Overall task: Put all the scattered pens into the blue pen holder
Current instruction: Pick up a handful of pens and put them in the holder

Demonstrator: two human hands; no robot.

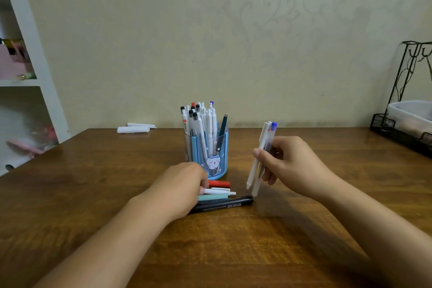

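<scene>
Head view
Done: holder [205,147], mid-table, already crammed with upright pens.
Left: my right hand [287,166] grasps two pens [259,159], tips down, right of the holder; my left hand [184,184] gathers the last loose pens [219,196] just near of it.
Holder look: translucent blue, cartoon cat.

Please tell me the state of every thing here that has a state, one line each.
blue pen holder: upright, many pens inside.
right hand: holds white pens upright, tips down.
left hand: fingers on the pens on the table.
black marker: lying flat, capped.
</scene>
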